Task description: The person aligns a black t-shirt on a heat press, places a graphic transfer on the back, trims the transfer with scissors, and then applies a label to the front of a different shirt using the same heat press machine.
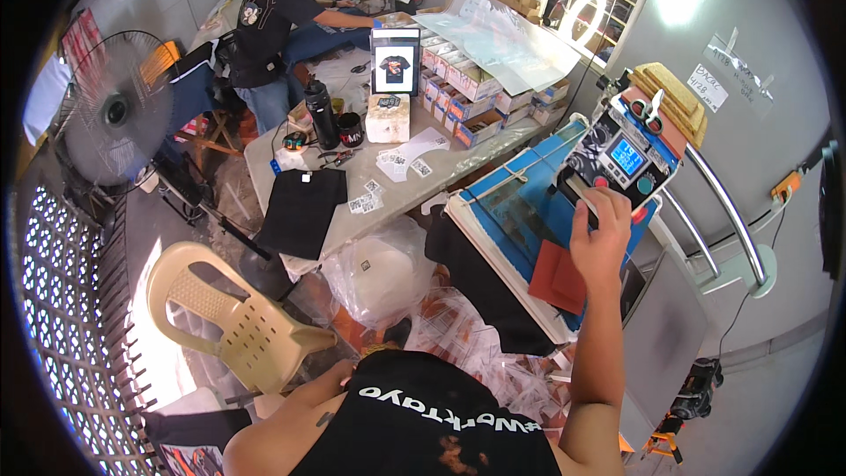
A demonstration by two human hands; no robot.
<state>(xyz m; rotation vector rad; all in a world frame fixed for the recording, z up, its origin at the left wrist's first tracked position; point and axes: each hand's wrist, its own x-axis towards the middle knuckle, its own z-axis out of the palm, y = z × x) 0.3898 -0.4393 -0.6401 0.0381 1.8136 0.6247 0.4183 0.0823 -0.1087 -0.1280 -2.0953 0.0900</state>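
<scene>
My right hand (601, 234) is raised to the blue heat press (529, 203), fingers closed on its handle bar (589, 204) just under the control box (624, 159) with a lit blue screen. A red pad (557, 275) lies at the press's lower edge, with black cloth (480, 286) hanging below it. My left hand (339, 377) is low by my waist, against my black shirt; its fingers are mostly hidden. Scissors (650, 107) hang on top of the press.
A grey table (352, 220) carries a black T-shirt (301, 210), paper labels, a black bottle (321, 115), a tablet showing a shirt (395, 62) and rows of boxes (476, 92). A cream plastic chair (229, 317), a fan (115, 110), plastic bags on the floor, and a person at the back table.
</scene>
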